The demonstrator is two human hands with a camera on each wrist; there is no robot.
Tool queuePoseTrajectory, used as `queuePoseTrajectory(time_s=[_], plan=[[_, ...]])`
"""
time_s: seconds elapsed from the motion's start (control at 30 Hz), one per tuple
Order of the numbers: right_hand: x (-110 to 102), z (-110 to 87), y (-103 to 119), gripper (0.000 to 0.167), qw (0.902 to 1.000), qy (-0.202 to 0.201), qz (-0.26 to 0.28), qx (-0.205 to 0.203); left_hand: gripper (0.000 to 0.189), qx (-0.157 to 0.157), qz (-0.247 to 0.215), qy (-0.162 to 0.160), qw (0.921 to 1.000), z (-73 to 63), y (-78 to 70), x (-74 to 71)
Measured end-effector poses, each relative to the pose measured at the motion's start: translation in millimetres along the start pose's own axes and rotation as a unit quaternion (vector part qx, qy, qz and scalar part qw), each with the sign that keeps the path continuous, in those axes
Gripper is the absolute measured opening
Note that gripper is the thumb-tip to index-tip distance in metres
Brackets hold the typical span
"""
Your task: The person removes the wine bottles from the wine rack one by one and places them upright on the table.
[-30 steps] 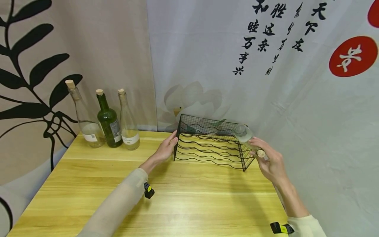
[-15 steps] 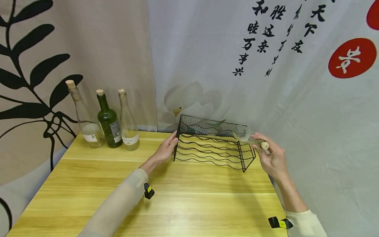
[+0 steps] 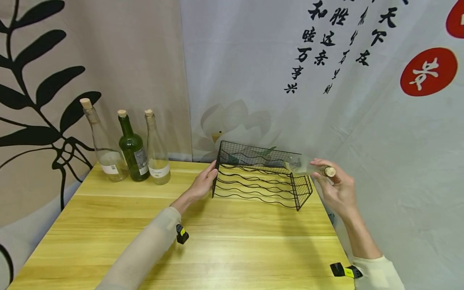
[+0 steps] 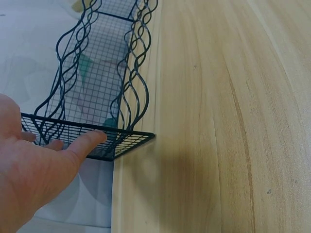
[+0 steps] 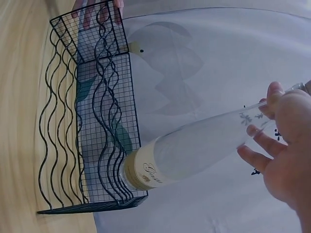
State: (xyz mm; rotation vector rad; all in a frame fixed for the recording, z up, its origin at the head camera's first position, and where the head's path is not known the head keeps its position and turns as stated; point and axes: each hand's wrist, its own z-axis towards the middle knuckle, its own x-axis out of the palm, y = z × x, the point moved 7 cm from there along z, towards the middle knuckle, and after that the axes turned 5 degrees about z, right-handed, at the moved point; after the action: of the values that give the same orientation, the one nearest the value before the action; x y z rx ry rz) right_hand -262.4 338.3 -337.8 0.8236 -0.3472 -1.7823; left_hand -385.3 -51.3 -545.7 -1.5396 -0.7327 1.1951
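Observation:
My right hand [image 3: 338, 191] grips a clear, corked glass bottle [image 3: 301, 165] by its neck. In the right wrist view the bottle [image 5: 189, 150] slants, its labelled base low at the upper wavy rails of a black wire wine rack [image 5: 102, 145], near one end. In the head view the cork points toward me and right. Against the outside of the rack's left mesh panel rests my left hand [image 3: 203, 183]; its fingers [image 4: 85, 143] touch the mesh in the left wrist view. The wine rack [image 3: 257, 187] stands on the table near the back edge.
Three corked bottles stand at the back left: a clear one [image 3: 108, 157], a green one [image 3: 132, 147] and another clear one [image 3: 158, 155]. A printed curtain [image 3: 246, 72] hangs right behind the wooden table [image 3: 232, 245], and also along its right side.
My right hand has moved slightly right and the bottle's neck end has risen and swung right, while its base stays at the rack's upper right. My left hand has not moved.

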Motion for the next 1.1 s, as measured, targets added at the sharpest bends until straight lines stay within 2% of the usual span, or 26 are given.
queuePoseTrajectory(time_s=[0.17, 0.4, 0.6, 0.7, 1.1], plan=[[-3, 2.2, 8, 0.037, 0.9995, -0.016, 0.025, -0.004, 0.065, 0.001, 0.010, -0.003, 0.9999, 0.5, -1.3, -1.1], [-7, 9.9, 20, 0.034, 0.9909, -0.016, 0.132, -0.020, 0.065, -0.024, -0.003, 0.020, 0.9995, -1.3, -7.7, -2.3], [-9, 14.1, 28, 0.034, 0.9900, -0.013, 0.138, -0.027, 0.063, -0.031, 0.006, 0.034, 0.9989, -13.8, -33.2, -7.3], [-11, 15.8, 33, 0.034, 0.9891, -0.015, 0.143, -0.030, 0.063, -0.029, 0.005, 0.034, 0.9990, -18.4, -40.5, -8.1], [-18, 23.3, 59, 0.031, 0.9819, -0.006, 0.182, -0.050, 0.063, -0.021, 0.001, 0.027, 0.9994, -19.2, -42.0, -6.9]])
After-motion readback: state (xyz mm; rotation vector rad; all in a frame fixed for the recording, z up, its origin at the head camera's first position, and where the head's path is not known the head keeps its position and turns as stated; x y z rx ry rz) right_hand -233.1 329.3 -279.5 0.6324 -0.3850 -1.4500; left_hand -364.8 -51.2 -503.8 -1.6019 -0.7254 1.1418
